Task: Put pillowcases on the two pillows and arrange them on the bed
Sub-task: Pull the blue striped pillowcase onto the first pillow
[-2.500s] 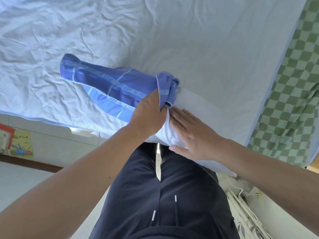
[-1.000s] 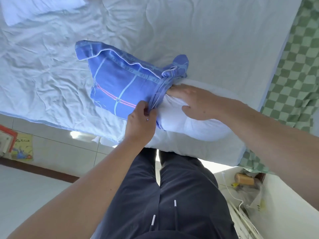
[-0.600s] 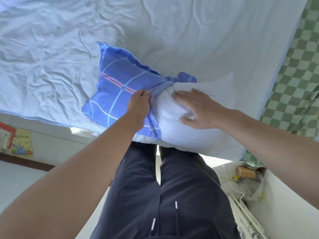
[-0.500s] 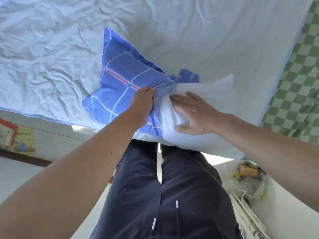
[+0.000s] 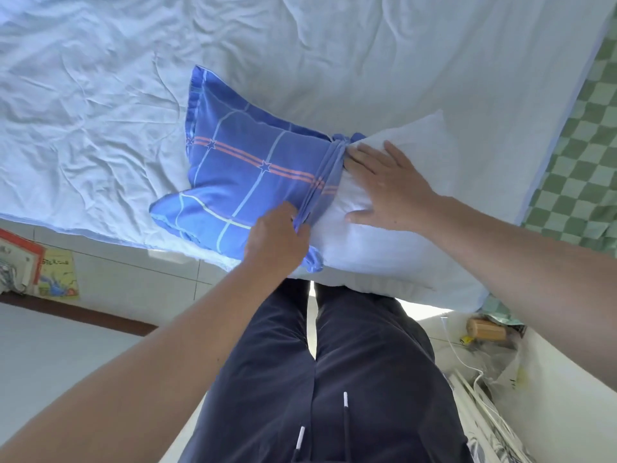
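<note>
Left hand (image 5: 278,237) pinches bunched pillowcase (image 5: 247,175) hem — right hand (image 5: 389,187) lies open-fingered on bare pillow (image 5: 394,248).

left hand (image 5: 278,237) clenched, right hand (image 5: 389,190) flat, fingers spread.

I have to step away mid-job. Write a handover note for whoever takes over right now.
Left hand: pinching the bunched opening of the blue pillowcase.
Right hand: open, flat on the bare white pillow, pressing it down.
Both lie at the near edge of the bed.
Done: case covers about half the pillow.
Left: pull it on fully; second pillow isn't in view; arrange both.
</note>
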